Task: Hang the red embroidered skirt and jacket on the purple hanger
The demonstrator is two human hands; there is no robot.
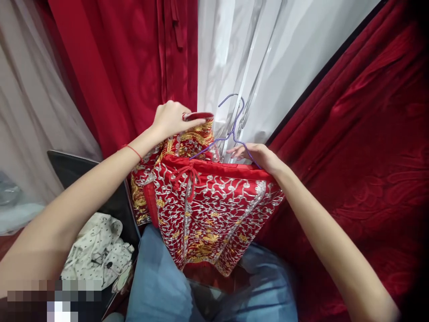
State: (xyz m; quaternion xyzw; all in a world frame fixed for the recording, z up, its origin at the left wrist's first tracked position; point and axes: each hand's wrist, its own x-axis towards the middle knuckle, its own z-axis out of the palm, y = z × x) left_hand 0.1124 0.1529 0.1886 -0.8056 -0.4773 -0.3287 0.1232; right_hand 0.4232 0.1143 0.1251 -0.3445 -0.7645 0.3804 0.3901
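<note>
A red skirt (214, 214) with silver and gold embroidery hangs from a purple wire hanger (232, 129). It has a plain red waistband and a tied red drawstring at the front. My right hand (256, 156) is at the right end of the waistband, behind the hanger's arm, gripping there with some fingers stretched left. My left hand (174, 117) pinches the upper edge of a second red garment (197, 136), heavily embroidered in gold, between thumb and fingers. That garment hangs behind and left of the skirt, which covers much of it.
A dark chair (83, 165) at the left bears a crumpled white dotted cloth (100, 250). Red curtains (127, 58) and white drapes (231, 49) hang ahead. Dark red patterned fabric (365, 179) fills the right side. My blue-clad legs (161, 277) are below the skirt.
</note>
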